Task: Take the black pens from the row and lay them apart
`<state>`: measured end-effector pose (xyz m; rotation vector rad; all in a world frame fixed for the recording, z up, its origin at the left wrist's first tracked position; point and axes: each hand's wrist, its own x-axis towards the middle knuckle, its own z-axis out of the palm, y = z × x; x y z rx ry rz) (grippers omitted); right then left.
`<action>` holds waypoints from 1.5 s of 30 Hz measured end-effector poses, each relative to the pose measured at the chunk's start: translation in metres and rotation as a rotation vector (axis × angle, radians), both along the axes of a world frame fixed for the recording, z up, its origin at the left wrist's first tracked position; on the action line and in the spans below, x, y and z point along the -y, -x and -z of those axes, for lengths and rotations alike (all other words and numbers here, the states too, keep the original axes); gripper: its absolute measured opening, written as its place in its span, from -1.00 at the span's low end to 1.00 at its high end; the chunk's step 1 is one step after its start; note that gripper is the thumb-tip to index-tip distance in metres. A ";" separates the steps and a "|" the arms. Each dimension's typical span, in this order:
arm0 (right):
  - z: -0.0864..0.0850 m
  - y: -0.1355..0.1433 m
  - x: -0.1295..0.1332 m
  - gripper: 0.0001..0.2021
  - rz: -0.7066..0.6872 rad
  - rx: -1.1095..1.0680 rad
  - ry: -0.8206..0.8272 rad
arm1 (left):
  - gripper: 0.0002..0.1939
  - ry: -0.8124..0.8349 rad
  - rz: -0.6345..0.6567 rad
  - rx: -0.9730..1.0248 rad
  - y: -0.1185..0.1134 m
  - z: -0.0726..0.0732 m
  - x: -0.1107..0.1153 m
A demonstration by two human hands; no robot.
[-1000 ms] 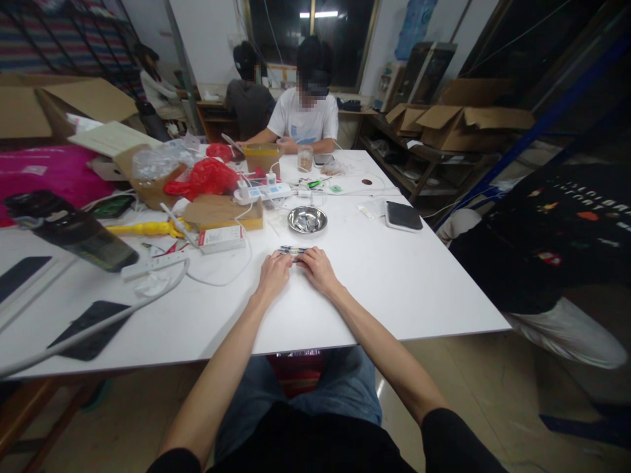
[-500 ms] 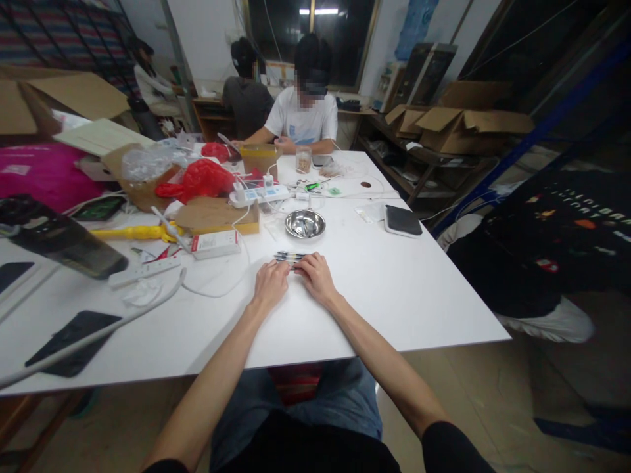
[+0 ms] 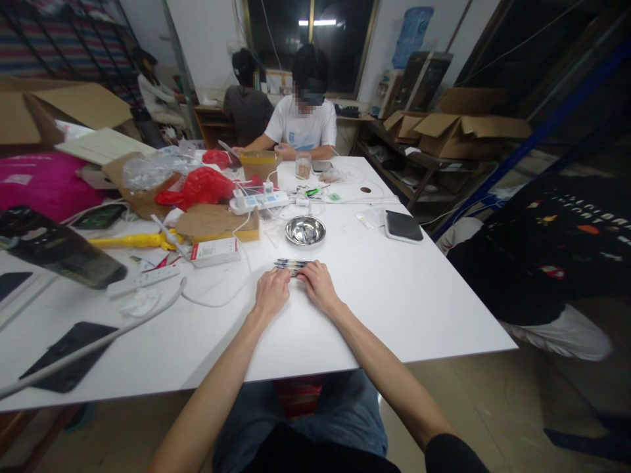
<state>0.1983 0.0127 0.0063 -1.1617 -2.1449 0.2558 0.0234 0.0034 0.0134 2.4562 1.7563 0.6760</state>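
Both grips curled: left hand (image 3: 273,293) and right hand (image 3: 318,285) at pens (image 3: 288,263), bowl's (image 3: 291,231) near side; hold unclear. Pens look lined up; parts (image 3: 308,234) sit in bowl, remaining work unclear.

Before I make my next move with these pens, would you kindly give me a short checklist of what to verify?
1. Both hands at the pens: ok. The left hand and right hand are close together at the near side of the pens.
2. Pens lined up: ok. The visible ones lie side by side, roughly parallel.
3. Firm grip: cannot tell. The hands cover part of the pens.
4. Number of pens: cannot tell. They look too small and are partly hidden.
5. Metal bowl apart from the hands: ok. It stands beyond the pens, with small items inside.
6. White cable apart from the hands: ok. It lies left of the left hand.
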 end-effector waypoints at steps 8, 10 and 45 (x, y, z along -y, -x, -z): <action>0.002 0.001 0.002 -0.87 -0.040 -0.118 -0.027 | -0.78 0.018 -0.002 -0.004 0.001 -0.004 0.003; 0.002 0.002 0.003 -0.88 -0.038 -0.126 -0.025 | -0.77 0.013 0.001 0.006 0.001 -0.004 0.004; -0.001 -0.004 -0.001 -0.83 0.091 -0.058 0.022 | -0.62 -0.010 0.047 -0.057 0.000 -0.003 0.004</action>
